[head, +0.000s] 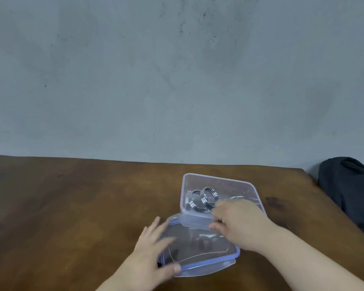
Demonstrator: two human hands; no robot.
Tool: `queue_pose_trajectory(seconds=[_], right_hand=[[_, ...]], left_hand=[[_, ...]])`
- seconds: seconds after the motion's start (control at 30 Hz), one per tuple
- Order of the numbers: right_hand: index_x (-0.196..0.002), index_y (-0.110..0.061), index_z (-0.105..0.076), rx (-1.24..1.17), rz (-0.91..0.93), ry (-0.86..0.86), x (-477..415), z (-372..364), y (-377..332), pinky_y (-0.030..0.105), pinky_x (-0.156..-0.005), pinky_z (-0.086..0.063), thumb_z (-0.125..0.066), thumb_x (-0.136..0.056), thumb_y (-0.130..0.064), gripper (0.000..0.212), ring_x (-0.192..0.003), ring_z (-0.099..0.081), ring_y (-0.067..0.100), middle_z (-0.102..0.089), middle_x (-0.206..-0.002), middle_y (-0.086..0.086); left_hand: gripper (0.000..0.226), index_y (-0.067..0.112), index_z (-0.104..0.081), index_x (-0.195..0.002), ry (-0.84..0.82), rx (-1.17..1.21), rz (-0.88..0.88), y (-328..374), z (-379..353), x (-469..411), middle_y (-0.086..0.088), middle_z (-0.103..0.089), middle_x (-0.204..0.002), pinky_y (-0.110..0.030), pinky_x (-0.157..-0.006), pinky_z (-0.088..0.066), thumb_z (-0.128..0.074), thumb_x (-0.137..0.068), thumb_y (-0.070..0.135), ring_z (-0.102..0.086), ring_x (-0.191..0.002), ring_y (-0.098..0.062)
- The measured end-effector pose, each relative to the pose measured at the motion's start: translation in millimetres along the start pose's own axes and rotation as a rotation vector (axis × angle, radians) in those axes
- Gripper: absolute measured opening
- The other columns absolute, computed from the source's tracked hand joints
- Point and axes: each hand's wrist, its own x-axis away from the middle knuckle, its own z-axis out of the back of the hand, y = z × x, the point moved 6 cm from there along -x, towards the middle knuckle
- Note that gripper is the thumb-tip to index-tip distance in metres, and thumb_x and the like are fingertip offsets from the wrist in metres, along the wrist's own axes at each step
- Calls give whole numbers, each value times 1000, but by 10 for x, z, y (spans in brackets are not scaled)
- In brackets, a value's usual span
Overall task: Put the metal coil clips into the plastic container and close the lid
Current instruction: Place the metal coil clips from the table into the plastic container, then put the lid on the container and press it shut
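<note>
A clear plastic container stands open on the wooden table. Several shiny metal coil clips lie inside it, one partly hidden by my right hand. My right hand grips the container's near right wall, fingers over the rim and thumb on the outside. The clear lid with a blue seal lies flat in front, its far edge tucked under the container. My left hand rests on the lid's left side, fingers spread and blurred, thumb pressed at the near left edge.
A dark bag or cloth sits at the table's right edge, beyond the corner. A grey wall rises behind the table's far edge. Bare wood stretches to the left of the container.
</note>
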Motion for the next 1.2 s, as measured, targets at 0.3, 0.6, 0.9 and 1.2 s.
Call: queue_pose_trajectory(seconds=[0.3,0.6,0.9,1.2], right_hand=[[-90,-17,-68,12,-20,-102,-88,-233,197,35,-69,-40,-59,-98,-43,28,-90,-63,24,-63,-98,-3],[-91,-19,-69,48,4,-108,-31,-542,168,37,-71,-46,-59,-92,-40,23,-94,-64,30,-70,-102,3],[-85,-3,-71,-1529,-335,372,353,-86,647,33,-59,-46,-45,-97,-50,55,-60,-58,25,-66,-69,13],[-78,-1,-58,-1087,-649,496,220,-294,1266,36,-62,-45,-75,-90,-35,40,-60,-55,20,-61,-66,5]], left_hand=[[21,50,-63,-108,-51,-197,-328,298,-13,275,28,-77,-98,-11,-100,-42,-46,-102,38,-63,-99,14],[34,25,-61,-83,379,178,-368,810,1339,293,11,-60,-76,-23,-53,-49,-40,-103,41,-59,-60,-8],[41,13,-57,-64,418,581,332,633,1141,-527,8,-52,-48,-18,-45,-38,-48,-102,23,-45,-42,-6],[7,12,-69,-91,158,920,585,245,505,-1033,-2,-69,-75,-27,-54,-44,-63,-92,16,-61,-58,-15]])
